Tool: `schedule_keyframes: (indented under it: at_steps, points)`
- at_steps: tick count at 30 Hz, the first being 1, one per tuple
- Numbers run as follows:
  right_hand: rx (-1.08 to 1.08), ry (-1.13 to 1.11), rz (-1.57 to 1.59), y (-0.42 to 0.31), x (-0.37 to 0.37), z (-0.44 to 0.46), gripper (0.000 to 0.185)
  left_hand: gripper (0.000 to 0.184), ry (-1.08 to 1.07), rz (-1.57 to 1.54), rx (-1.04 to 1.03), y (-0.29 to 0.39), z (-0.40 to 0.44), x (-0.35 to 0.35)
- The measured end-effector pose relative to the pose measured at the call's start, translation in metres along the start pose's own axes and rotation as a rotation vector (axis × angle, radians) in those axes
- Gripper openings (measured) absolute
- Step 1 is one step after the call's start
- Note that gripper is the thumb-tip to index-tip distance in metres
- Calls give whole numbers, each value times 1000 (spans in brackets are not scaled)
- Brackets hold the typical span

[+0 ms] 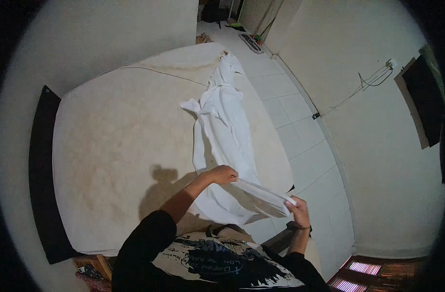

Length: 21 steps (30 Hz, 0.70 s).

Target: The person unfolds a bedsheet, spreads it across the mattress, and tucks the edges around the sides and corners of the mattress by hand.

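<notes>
A long white cloth (227, 126) lies bunched along the right part of a bare, stained mattress (110, 146), its near end lifted at the mattress's near right corner. My left hand (222, 174) is closed on the edge of the cloth near its middle. Further right, my right hand (299, 212) grips the same cloth, thumb on top, beyond the mattress edge. Between both hands a folded strip of the cloth is stretched, and a loose part hangs below it.
A dark headboard (42, 175) stands at the left. Tiled floor (300, 141) runs along the right beside a wall with cables and a socket (391, 63). Slippers (251, 43) lie at the far end. A wooden item (105, 266) is at the lower left.
</notes>
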State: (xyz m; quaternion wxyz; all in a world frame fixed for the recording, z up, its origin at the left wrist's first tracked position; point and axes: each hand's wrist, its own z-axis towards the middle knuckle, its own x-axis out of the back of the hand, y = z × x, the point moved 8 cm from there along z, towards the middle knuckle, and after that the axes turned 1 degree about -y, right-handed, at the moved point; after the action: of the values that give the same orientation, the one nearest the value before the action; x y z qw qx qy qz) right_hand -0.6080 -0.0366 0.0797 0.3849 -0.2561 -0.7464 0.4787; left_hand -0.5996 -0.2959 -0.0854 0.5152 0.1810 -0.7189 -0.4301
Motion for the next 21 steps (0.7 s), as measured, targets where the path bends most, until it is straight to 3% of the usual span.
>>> schedule_keyframes:
  at_steps: [4,7,10,11,14,17,20,21]
  points:
    - [121,341,232,-25,64,-31,18,31,249,-94,77,-35,-8,-6]
    - [149,483,268,-23,91,-38,21,34,199,-209,310,-1,-14,10]
    - [179,428,265,-42,80,-34,23,34,428,-13,-130,54,-11,9]
    - [197,390,253,-47,75,-32,23,32,405,125,-147,55,-4,-4]
    - [260,369,221,-67,69,-32,25,29,338,170,31,38,5,-13]
    - [296,400,16,-82,74,-31,31,24,599,207,166,24,3,10]
    - [284,418,-177,-81,77,-24,34,24,627,159,429,16,-15,73]
    - [281,431,-282,-80,76,-18,34,24,716,200,403,18,-22,97]
